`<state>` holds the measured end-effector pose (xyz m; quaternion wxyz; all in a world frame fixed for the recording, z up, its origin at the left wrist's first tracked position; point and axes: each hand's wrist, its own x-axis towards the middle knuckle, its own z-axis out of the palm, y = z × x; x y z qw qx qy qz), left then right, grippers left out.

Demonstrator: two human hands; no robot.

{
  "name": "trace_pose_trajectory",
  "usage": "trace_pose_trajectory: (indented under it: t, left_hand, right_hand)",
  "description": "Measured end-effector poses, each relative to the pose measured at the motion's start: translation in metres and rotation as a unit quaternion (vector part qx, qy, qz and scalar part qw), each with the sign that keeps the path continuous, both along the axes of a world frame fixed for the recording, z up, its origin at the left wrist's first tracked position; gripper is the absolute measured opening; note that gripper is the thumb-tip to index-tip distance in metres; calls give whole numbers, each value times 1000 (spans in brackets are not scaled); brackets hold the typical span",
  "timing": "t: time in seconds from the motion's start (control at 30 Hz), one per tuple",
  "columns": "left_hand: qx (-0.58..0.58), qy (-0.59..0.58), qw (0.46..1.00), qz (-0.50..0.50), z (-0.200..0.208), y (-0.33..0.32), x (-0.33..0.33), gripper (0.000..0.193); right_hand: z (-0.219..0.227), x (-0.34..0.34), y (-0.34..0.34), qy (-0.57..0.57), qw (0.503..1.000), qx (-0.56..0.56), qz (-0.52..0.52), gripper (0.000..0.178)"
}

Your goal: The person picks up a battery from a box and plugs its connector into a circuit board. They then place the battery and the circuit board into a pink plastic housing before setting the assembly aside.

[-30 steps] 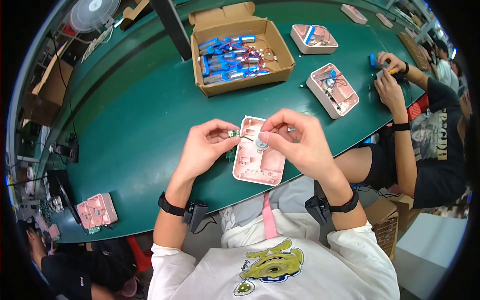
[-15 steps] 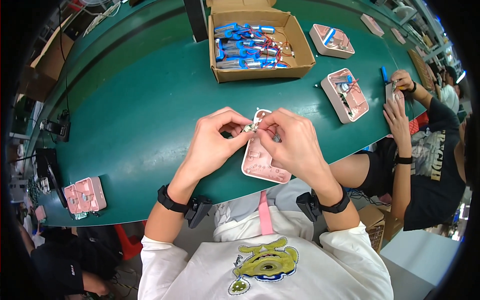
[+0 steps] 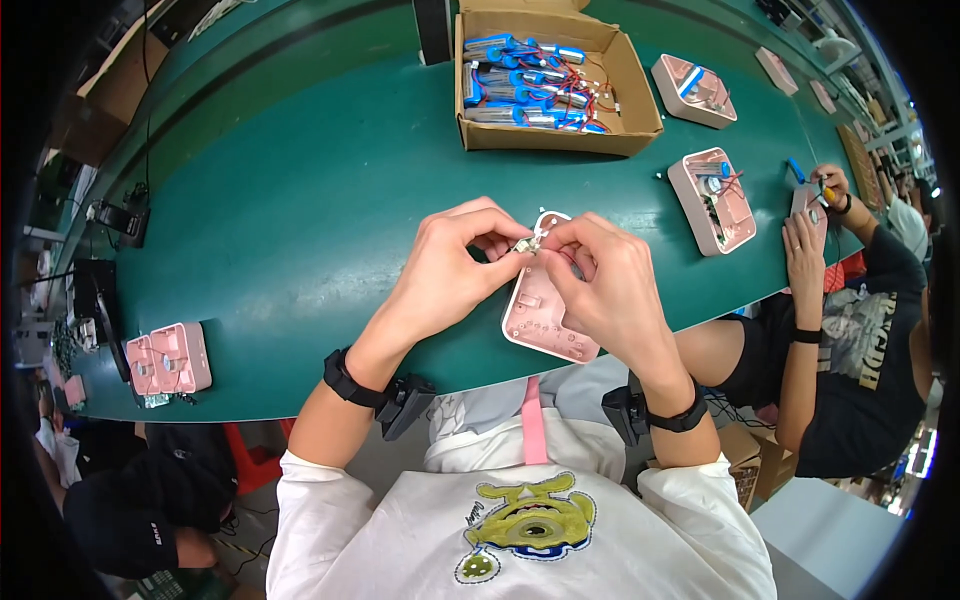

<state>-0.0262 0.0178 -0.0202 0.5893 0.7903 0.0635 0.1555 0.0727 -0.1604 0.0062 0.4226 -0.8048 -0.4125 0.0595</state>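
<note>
A pink plastic housing half [image 3: 550, 325] with a white rim lies on the green bench in front of me, its hollow inside facing up. Over its upper end, my left hand [image 3: 450, 262] pinches a small circuit board [image 3: 525, 245] between thumb and fingertips. Close against it, my right hand [image 3: 612, 275] is closed in a pinch at a small white wire connector [image 3: 541, 236]. A red wire [image 3: 572, 262] shows under the right fingers. The fingertips partly hide the meeting point of board and connector, so I cannot tell whether they are joined.
A cardboard box [image 3: 560, 141] of blue batteries with red leads stands beyond my hands. Pink housings holding batteries [image 3: 712, 205] [image 3: 695, 92] sit to the right. Another pink housing [image 3: 168, 358] lies far left. A co-worker's hands [image 3: 803, 250] work at the right.
The view has shifted, so the bench things sit farther right in the picture. Both hands keep their pinch over the housing, with only slight finger movement.
</note>
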Motion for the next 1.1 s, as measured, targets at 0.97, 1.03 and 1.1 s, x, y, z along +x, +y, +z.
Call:
trace_pose_trajectory:
  t: [0.97, 1.03, 1.1]
  left_hand:
    - [102, -170, 980, 2, -49, -12, 24, 17]
    - [63, -166, 984, 12, -53, -11, 24, 16]
    - [39, -174, 984, 4, -50, -9, 34, 16]
  right_hand:
    - [-23, 30, -15, 85, 992, -67, 60, 10]
    - [-5, 41, -14, 83, 986, -121, 85, 14]
    - [13, 75, -21, -28, 991, -104, 75, 26]
